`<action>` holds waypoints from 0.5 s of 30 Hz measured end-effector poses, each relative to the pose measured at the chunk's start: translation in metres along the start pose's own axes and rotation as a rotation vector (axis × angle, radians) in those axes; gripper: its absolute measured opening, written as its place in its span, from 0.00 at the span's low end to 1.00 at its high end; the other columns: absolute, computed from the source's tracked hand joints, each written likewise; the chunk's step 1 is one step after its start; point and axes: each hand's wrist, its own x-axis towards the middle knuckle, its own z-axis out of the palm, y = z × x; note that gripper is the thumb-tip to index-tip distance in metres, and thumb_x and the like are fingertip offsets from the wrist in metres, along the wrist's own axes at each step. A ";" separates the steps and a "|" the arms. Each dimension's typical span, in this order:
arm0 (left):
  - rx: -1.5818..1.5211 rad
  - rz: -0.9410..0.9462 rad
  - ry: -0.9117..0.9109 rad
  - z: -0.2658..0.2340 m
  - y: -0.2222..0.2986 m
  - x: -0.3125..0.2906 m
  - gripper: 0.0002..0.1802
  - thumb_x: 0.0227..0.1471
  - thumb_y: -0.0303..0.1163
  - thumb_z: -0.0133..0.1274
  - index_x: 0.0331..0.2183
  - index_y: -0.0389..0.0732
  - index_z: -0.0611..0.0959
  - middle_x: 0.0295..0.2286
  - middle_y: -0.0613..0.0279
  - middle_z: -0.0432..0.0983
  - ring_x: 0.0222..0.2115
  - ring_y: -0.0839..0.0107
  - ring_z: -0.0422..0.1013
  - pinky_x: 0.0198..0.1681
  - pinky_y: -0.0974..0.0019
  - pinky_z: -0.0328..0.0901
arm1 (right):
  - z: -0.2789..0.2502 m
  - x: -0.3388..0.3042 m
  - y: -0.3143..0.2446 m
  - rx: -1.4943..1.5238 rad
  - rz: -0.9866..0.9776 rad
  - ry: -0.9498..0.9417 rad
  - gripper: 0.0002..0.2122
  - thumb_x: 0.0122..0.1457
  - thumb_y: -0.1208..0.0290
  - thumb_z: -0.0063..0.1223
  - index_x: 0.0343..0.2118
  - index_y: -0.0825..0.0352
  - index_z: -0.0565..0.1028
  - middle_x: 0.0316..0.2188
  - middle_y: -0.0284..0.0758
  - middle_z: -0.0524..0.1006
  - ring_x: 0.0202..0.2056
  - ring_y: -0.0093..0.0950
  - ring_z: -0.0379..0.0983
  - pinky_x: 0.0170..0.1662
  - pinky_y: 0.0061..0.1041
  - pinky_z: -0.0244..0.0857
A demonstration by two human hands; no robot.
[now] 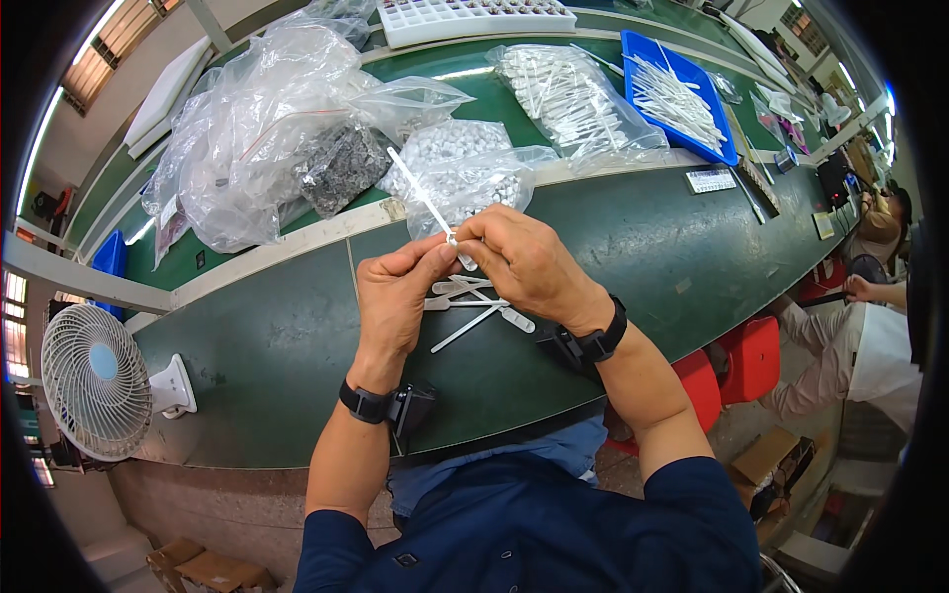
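Observation:
My left hand (393,296) and my right hand (532,265) meet over the green table. Between their fingertips is a white plastic stick (419,184), its thin end slanting up and to the left. A wider end of the stick shows below the fingers, and a small white piece sits at the pinch, too small to make out. Thumb and fingers of both hands are closed on it. Just below my hands lie several similar sticks (469,332) with wide, partly clear ends, loosely crossed on the table. I wear a black strap with a dark box on each wrist.
Beyond a raised ledge lie clear bags (257,128), a bag of small white parts (460,163), a bag of white sticks (568,99) and a blue tray (730,148) of sticks. A fan (97,381) stands left. Red stools (748,361) and people are at right.

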 end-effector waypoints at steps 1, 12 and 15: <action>-0.001 0.000 -0.001 0.001 0.000 0.000 0.11 0.55 0.24 0.63 0.42 0.32 0.87 0.32 0.62 0.84 0.30 0.79 0.77 0.37 0.77 0.72 | 0.000 0.000 0.000 -0.002 0.000 0.000 0.04 0.62 0.76 0.57 0.37 0.70 0.77 0.32 0.40 0.78 0.32 0.36 0.76 0.35 0.30 0.69; 0.106 0.108 0.111 0.002 -0.003 -0.004 0.10 0.57 0.24 0.61 0.41 0.29 0.87 0.32 0.61 0.84 0.30 0.78 0.77 0.35 0.77 0.72 | 0.007 -0.003 0.002 -0.193 -0.077 -0.035 0.04 0.59 0.78 0.56 0.35 0.70 0.75 0.32 0.39 0.77 0.36 0.38 0.76 0.37 0.31 0.72; 0.099 0.120 0.111 0.009 -0.005 -0.002 0.10 0.58 0.24 0.60 0.41 0.29 0.87 0.33 0.61 0.84 0.30 0.78 0.77 0.36 0.77 0.72 | 0.011 -0.001 0.003 -0.155 -0.137 -0.013 0.04 0.60 0.77 0.56 0.36 0.70 0.76 0.32 0.39 0.77 0.35 0.38 0.76 0.37 0.32 0.72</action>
